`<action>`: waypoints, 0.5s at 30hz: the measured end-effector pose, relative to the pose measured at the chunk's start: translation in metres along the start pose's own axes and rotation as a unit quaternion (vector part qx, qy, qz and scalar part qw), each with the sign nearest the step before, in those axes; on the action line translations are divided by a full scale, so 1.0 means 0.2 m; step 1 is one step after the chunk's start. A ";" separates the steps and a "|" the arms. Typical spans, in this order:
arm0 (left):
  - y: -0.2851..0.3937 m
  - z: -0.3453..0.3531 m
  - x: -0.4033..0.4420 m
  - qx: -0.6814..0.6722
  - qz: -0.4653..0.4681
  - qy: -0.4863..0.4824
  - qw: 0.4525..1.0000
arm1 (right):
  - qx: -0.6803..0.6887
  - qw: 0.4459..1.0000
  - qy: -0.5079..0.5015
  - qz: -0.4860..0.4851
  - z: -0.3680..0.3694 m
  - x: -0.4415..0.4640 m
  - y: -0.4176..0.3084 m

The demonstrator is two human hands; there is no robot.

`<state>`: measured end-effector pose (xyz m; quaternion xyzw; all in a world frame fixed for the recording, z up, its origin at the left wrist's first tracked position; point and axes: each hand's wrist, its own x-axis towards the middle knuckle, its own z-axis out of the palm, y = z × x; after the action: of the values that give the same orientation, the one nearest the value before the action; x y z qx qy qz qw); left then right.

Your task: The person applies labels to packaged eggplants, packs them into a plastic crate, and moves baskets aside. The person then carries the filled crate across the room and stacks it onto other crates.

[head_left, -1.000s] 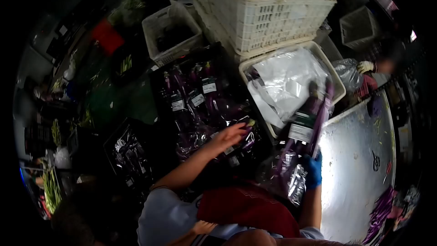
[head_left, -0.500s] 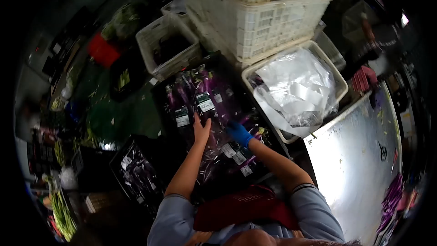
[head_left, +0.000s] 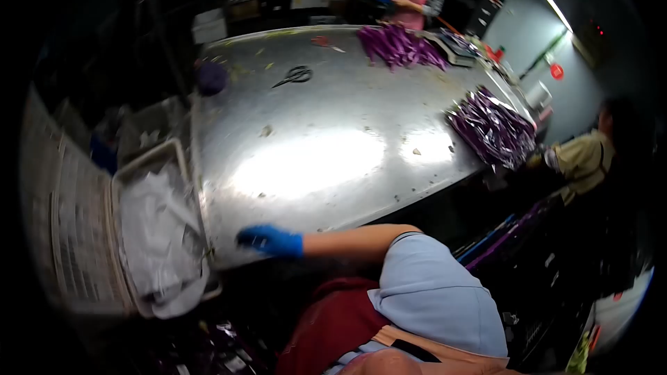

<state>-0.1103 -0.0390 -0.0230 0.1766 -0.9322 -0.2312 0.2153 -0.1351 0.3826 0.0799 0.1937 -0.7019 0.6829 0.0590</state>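
Observation:
My right hand [head_left: 269, 241], in a blue glove, is over the near left corner of the metal table [head_left: 299, 107]. Its fingers look curled together around something dark, too blurred to name. My left hand is out of view. Left of the glove is a pale crate [head_left: 182, 154] heaped with clear plastic bags [head_left: 156, 229]. Below, at the bottom edge, packed eggplants [head_left: 226, 337] in shiny wrap lie in shadow.
On the table are black scissors [head_left: 295, 75], red-handled scissors [head_left: 324, 43], a purple bundle [head_left: 212, 78], loose eggplants [head_left: 399, 47] and wrapped eggplants [head_left: 492, 128]. One person [head_left: 411, 0] stands at the far side, another [head_left: 587, 156] at the right. Stacked crates [head_left: 80, 215] stand left.
My view has swung right, from the bin of packed eggplants to the metal table. My right hand has left the packs and is over the table corner; my left hand has gone out of view.

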 end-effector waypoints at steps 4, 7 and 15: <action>0.56 0.17 0.12 -0.053 0.071 -0.034 0.995 | -0.190 0.915 0.354 0.013 -1.32 -0.32 0.13; 0.93 0.30 0.18 -0.077 0.105 -0.066 0.989 | -0.406 0.713 0.559 0.116 -2.10 -0.91 -0.02; 1.45 0.50 0.30 -0.093 0.106 -0.116 0.983 | -0.683 0.252 0.565 0.389 -3.01 -2.02 -0.86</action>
<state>-0.2746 0.2115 0.0634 0.0278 -0.9386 -0.3119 0.1446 0.1878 1.0524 0.1364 -0.6501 -0.6852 -0.1746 0.2780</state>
